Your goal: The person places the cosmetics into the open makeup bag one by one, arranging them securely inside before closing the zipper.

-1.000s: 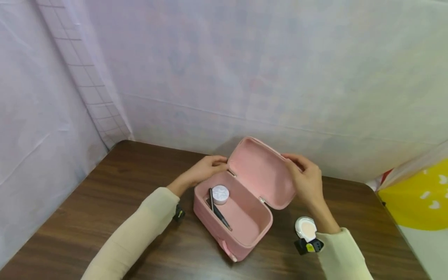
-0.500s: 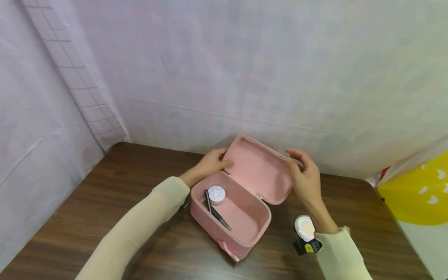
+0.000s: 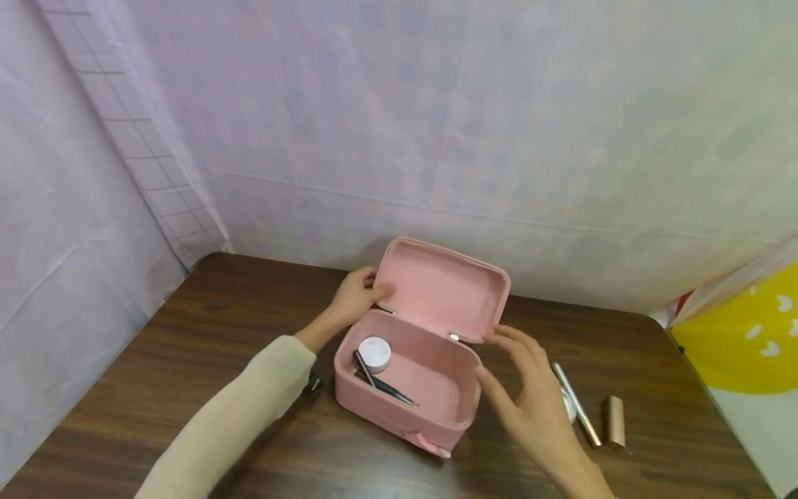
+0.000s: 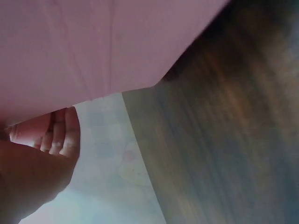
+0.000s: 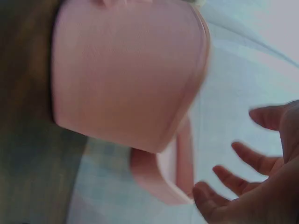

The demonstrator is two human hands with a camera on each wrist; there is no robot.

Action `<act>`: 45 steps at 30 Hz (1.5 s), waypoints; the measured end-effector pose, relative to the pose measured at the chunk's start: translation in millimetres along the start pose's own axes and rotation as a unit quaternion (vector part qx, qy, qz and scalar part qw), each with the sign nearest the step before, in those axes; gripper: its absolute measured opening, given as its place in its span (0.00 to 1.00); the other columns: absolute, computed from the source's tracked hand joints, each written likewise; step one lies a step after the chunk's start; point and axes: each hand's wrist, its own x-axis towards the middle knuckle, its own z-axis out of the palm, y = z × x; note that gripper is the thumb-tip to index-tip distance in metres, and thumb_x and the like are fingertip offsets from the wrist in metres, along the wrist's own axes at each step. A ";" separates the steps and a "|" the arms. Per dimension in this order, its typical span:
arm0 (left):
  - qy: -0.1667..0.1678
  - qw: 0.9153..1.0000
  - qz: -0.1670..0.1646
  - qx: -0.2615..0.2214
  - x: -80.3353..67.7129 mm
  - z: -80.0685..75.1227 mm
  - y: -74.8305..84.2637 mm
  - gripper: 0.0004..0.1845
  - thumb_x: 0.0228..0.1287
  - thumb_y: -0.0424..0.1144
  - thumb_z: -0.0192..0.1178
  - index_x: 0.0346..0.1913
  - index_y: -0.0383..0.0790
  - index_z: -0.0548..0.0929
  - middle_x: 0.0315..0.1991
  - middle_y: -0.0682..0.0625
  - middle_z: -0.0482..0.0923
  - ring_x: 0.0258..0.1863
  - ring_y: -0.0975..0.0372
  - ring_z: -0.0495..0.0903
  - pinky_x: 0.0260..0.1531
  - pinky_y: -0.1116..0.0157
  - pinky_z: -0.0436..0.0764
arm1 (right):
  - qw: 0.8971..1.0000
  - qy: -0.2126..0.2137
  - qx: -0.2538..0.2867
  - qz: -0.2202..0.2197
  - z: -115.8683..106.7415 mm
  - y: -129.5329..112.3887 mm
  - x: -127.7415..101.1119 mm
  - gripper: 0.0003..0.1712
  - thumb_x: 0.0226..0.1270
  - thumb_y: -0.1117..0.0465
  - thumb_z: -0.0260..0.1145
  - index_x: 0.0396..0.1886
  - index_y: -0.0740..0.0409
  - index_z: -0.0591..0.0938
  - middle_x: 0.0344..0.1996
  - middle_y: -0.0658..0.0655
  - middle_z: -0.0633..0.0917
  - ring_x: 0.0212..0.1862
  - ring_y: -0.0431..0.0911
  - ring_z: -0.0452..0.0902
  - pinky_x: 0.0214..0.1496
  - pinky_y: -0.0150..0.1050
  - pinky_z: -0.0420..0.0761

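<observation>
A pink zippered cosmetic case (image 3: 399,418) stands on the table with its lid (image 3: 444,290) raised at the back. My left hand (image 3: 350,299) pinches the lid's left edge, thumb on the inside and fingers behind. In the left wrist view the case's wall hides part of that hand (image 4: 46,161). My right hand (image 3: 535,398) is at the case's right side, fingers spread and holding nothing. The right wrist view has those fingers (image 5: 254,161) apart from the case wall (image 5: 126,74). Inside the case lie a round white container (image 3: 375,353) and dark slim pen-like sticks (image 3: 391,394).
To the right, a white compact (image 3: 569,405) is partly hidden by my right hand. Beside it lie a slim silver-and-gold tube (image 3: 576,403) and a gold block-shaped tube (image 3: 614,421). A pale curtain (image 3: 436,138) hangs behind the wooden table (image 3: 187,333).
The case has turned to face me more squarely, and its lid has swung leftward. My right hand has left the lid's right edge and come down and nearer, uncovering the two tubes.
</observation>
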 end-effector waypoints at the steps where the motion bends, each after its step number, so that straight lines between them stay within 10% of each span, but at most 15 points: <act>1: 0.008 1.000 -0.004 -0.003 -3.2 -2.0 -0.6 0.14 0.62 0.35 0.63 0.46 0.28 0.79 0.40 0.38 0.83 0.38 0.55 0.82 0.37 0.65 0.79 | 1.000 -0.004 -0.009 0.006 2.3 -0.8 -6.1 0.26 0.50 0.67 0.76 0.52 0.59 0.80 0.58 0.56 0.76 0.59 0.53 0.70 0.56 0.49 0.69; 9: 0.050 0.998 -0.016 -0.016 -28.6 -22.7 -2.8 0.19 0.62 0.36 0.64 0.52 0.30 0.76 0.31 0.42 0.84 0.28 0.62 0.79 0.30 0.67 0.75 | 0.999 0.001 -0.028 -0.027 23.1 6.3 -35.5 0.30 0.33 0.60 0.84 0.42 0.52 0.85 0.54 0.55 0.78 0.53 0.52 0.76 0.58 0.20 0.62; 16: 0.047 0.997 0.051 0.016 -47.5 -37.2 -8.2 0.48 0.60 0.34 0.65 0.76 0.59 0.48 0.26 0.45 0.84 0.22 0.59 0.79 0.23 0.65 0.74 | 0.996 0.019 -0.055 -0.073 34.0 10.1 -41.5 0.22 0.39 0.58 0.81 0.40 0.47 0.86 0.55 0.59 0.77 0.52 0.55 0.75 0.56 0.31 0.69; 20: 0.022 0.996 0.090 0.015 -51.6 -41.3 -8.3 0.52 0.55 0.27 0.62 0.76 0.58 0.43 0.49 0.39 0.80 0.42 0.54 0.81 0.39 0.58 0.78 | 0.996 0.023 -0.049 -0.066 35.4 12.1 -43.3 0.12 0.55 0.46 0.72 0.35 0.46 0.87 0.54 0.61 0.78 0.51 0.56 0.75 0.59 0.25 0.64; 23: 0.016 0.992 0.123 0.023 -50.0 -42.9 -7.9 0.55 0.49 0.22 0.60 0.76 0.49 0.40 0.70 0.39 0.58 0.64 0.52 0.66 0.57 0.52 0.69 | 0.996 0.030 -0.037 -0.077 36.1 16.1 -43.0 0.18 0.63 0.41 0.62 0.33 0.47 0.88 0.51 0.61 0.79 0.50 0.56 0.76 0.59 0.23 0.63; 28: 0.007 0.987 0.157 0.035 -45.4 -44.7 -7.5 0.60 0.41 0.19 0.57 0.75 0.41 0.33 0.76 0.44 0.34 0.73 0.53 0.41 0.66 0.50 0.53 | 0.988 0.049 0.004 -0.149 36.2 31.3 -35.8 0.19 0.67 0.45 0.60 0.31 0.52 0.88 0.46 0.61 0.82 0.47 0.56 0.77 0.54 0.24 0.71; 38: 0.008 0.984 0.171 0.057 -47.1 -63.4 -13.1 0.48 0.55 0.33 0.66 0.75 0.39 0.49 0.70 0.40 0.53 0.67 0.49 0.58 0.62 0.45 0.59 | 0.979 0.053 0.022 -0.198 31.0 57.7 -21.3 0.16 0.67 0.50 0.62 0.32 0.56 0.88 0.42 0.60 0.85 0.45 0.57 0.80 0.56 0.28 0.72; 45: 0.020 0.960 0.258 0.103 -68.1 -80.9 -17.4 0.53 0.44 0.44 0.77 0.70 0.33 0.57 0.68 0.40 0.56 0.68 0.49 0.55 0.61 0.42 0.58 | 0.987 0.072 -0.041 -0.140 26.1 64.3 -17.6 0.10 0.60 0.58 0.70 0.37 0.60 0.88 0.43 0.58 0.86 0.42 0.54 0.83 0.54 0.23 0.70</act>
